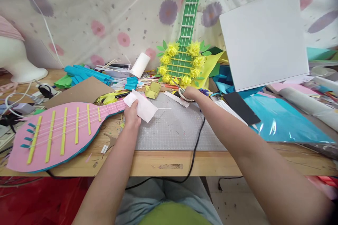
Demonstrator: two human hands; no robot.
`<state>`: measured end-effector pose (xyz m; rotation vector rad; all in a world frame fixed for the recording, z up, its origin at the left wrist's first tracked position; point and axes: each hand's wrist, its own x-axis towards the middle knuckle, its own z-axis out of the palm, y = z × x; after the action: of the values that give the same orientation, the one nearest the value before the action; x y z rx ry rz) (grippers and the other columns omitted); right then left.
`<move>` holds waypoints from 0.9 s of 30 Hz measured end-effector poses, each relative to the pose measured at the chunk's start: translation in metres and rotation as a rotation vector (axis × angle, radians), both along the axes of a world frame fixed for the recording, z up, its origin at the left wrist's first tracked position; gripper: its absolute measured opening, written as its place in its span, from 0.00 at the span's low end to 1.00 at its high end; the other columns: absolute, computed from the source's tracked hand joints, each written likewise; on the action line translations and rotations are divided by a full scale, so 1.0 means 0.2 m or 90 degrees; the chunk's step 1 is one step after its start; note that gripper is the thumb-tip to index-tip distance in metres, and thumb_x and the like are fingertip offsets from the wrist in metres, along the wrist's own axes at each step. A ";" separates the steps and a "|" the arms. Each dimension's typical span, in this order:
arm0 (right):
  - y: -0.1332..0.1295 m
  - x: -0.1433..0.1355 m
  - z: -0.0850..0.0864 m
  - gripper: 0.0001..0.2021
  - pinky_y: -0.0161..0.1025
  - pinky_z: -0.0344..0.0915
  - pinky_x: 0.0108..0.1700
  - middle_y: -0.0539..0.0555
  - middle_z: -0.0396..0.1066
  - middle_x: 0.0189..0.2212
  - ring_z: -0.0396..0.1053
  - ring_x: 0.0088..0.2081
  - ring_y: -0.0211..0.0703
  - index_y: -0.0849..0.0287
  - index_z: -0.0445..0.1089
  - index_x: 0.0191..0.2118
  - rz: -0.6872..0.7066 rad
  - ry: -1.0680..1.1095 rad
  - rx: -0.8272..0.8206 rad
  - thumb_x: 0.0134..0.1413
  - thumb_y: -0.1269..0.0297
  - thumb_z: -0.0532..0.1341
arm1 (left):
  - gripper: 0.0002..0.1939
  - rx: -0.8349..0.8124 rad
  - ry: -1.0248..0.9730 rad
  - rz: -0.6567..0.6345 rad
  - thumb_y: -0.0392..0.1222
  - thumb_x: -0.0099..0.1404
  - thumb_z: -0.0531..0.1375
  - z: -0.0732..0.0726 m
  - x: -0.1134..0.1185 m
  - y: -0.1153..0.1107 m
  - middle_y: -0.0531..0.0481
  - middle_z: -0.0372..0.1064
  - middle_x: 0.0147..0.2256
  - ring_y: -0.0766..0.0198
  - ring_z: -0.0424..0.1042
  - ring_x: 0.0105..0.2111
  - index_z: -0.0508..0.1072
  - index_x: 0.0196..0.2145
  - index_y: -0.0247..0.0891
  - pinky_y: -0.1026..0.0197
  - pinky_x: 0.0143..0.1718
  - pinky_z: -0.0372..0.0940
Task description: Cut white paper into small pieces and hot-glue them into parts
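Observation:
My left hand (132, 115) pinches a pale pinkish-white piece of paper (145, 108) between thumb and fingers, above the left side of a grey cutting mat (171, 135). Farther right, my right hand (191, 93) is closed on scissors (181, 92) with white handles; their blades point away toward the back, apart from the paper. Beside the scissors a narrow white paper strip (174, 98) lies on the mat. A thin white stick (164, 108) shows just right of the held paper. The neck of a pink paper lute (71, 119) reaches to my left hand.
A green paper guitar (188, 24) with yellow flowers leans at the back. A white board (264, 38) and a blue plastic packet (287, 119) are on the right. A black cable (196, 144) crosses the mat and table edge (224, 161). Paper scraps and a white roll (140, 65) crowd the back.

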<state>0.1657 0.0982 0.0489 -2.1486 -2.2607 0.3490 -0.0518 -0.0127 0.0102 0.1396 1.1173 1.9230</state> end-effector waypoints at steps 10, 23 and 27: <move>-0.25 -0.18 0.04 0.19 0.36 0.64 0.35 0.55 0.69 0.34 0.68 0.35 0.42 0.60 0.64 0.37 0.154 0.491 -0.070 0.39 0.55 0.64 | 0.14 0.076 0.172 -0.086 0.38 0.46 0.64 -0.03 0.07 -0.03 0.43 0.73 0.35 0.64 0.72 0.30 0.73 0.33 0.31 0.61 0.34 0.67; -0.34 -0.39 -0.09 0.19 0.40 0.63 0.38 0.51 0.69 0.33 0.67 0.35 0.43 0.59 0.65 0.35 0.145 0.511 -0.030 0.32 0.63 0.67 | 0.20 0.110 0.221 -0.128 0.46 0.45 0.64 -0.04 0.08 -0.04 0.43 0.73 0.37 0.62 0.72 0.32 0.72 0.36 0.33 0.61 0.34 0.66; -0.33 -0.39 -0.06 0.18 0.40 0.63 0.37 0.51 0.70 0.33 0.67 0.35 0.44 0.59 0.66 0.35 0.142 0.478 -0.026 0.32 0.63 0.67 | 0.21 0.082 0.204 -0.197 0.43 0.41 0.67 -0.05 0.07 -0.04 0.43 0.73 0.34 0.59 0.72 0.33 0.72 0.35 0.32 0.58 0.36 0.66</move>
<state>0.0883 0.0330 0.0367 -1.4056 -2.0182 1.0068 -0.0370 -0.0207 0.0009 0.6735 1.1014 1.7274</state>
